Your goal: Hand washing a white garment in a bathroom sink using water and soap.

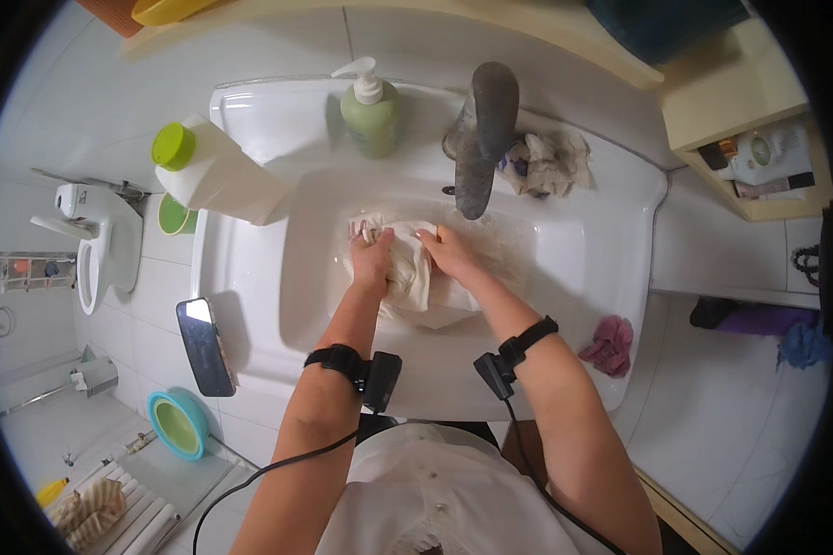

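A wet cream-coloured cloth [411, 272] is bunched in the basin of a white ceramic sink [583, 270]. My left hand [371, 253] grips its left side, with folds of fabric around the fingers. On the right, my right hand [446, 250] pinches the upper edge, thumb on top and most fingers hidden beneath the cloth. Part of the fabric spreads low in the basin below both hands, in what looks like shallow, cloudy water. The grey metal faucet [482, 146] overhangs the basin just beyond my right hand.
A green pump bottle [371, 121] and a white bottle with a lime cap [215, 170] stand on the sink's rim. A crumpled rag [552, 163] lies by the faucet, a pink cloth [607, 345] at right. A smartphone [207, 347] rests on the left edge. Cables trail from both forearm straps.
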Motion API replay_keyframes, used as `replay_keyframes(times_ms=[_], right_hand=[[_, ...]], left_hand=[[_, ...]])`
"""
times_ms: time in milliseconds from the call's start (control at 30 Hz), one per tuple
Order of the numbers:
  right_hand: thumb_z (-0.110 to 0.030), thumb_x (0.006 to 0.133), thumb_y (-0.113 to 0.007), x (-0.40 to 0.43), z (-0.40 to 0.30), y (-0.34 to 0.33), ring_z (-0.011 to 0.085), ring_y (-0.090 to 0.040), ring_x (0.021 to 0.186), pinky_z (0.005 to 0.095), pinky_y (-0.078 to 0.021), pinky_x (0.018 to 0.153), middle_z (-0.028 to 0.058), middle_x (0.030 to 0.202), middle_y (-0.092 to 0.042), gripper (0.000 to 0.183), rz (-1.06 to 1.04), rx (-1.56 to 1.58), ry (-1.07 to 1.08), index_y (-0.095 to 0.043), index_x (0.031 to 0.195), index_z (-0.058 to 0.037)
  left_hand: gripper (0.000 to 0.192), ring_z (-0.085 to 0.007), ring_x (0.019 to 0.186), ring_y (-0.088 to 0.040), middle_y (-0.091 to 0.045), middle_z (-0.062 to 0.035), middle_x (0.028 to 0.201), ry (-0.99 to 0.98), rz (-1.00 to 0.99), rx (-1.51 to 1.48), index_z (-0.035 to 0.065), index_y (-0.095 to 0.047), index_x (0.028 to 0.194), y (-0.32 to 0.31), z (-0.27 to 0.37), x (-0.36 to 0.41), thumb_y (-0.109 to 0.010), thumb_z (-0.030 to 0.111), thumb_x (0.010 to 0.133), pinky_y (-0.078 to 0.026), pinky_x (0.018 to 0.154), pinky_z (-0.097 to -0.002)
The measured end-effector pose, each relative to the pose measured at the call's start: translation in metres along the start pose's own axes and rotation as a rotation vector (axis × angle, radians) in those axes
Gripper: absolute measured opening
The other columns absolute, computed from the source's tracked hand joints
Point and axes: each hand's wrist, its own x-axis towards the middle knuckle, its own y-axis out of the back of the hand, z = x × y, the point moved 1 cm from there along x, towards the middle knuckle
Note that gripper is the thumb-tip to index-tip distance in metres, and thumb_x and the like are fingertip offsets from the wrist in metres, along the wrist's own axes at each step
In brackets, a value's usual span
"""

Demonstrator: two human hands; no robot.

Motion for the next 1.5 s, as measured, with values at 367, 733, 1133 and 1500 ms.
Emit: replay_keyframes(times_ms=[367, 733, 1133, 1500], right_hand=[[-0.031, 0.086, -0.055, 0.012, 0.002, -0.003, 0.0346, -0.06, 0.079, 0.0395, -0.0461, 0.068, 0.0172, 0.089, -0.062, 0.032, 0.039, -0.019, 0.002, -0.057, 0.099, -0.0024], [-0.034, 0.09, -0.047, -0.047, -0.066, -0.005, 0.0365, -0.061, 0.076, 0.0451, -0.0467, 0.067, 0.0204, 0.075, -0.062, 0.033, 0.204, -0.515, 0.186, -0.058, 0.091, -0.0029], [-0.037, 0.09, -0.035, -0.082, -0.072, -0.025, 0.0391, -0.062, 0.07, 0.0481, -0.0488, 0.069, 0.0198, 0.073, -0.064, 0.05, 0.179, -0.503, 0.198, -0.066, 0.073, -0.0014], [-0.038, 0.091, -0.036, -0.101, -0.08, -0.038, 0.0382, -0.063, 0.081, 0.0486, -0.0461, 0.079, 0.0224, 0.081, -0.064, 0.05, 0.04, -0.5, 0.336, -0.067, 0.078, -0.0012]], left_hand=[[0.029, -0.0233, 0.083, -0.061, -0.06, -0.0104, 0.094, 0.187, -0.117, -0.305, 0.0028, -0.054, 0.109, 0.0, -0.001, 0.001, -0.061, 0.017, 0.085, -0.053, 0.07, -0.0392], [0.031, -0.0243, 0.085, -0.058, -0.061, -0.0085, 0.094, 0.365, -0.292, -0.459, 0.0086, -0.055, 0.106, -0.033, 0.004, -0.048, -0.042, 0.033, 0.092, -0.05, 0.072, -0.0387], [0.035, -0.0259, 0.088, -0.059, -0.061, -0.0095, 0.094, 0.333, -0.302, -0.477, 0.003, -0.049, 0.114, 0.003, -0.012, -0.043, -0.045, 0.029, 0.092, -0.05, 0.076, -0.0397], [0.027, -0.0263, 0.082, -0.059, -0.06, -0.0091, 0.089, 0.301, -0.676, -0.659, 0.0084, -0.055, 0.097, 0.013, -0.006, -0.066, -0.04, 0.031, 0.094, -0.051, 0.072, -0.0382]])
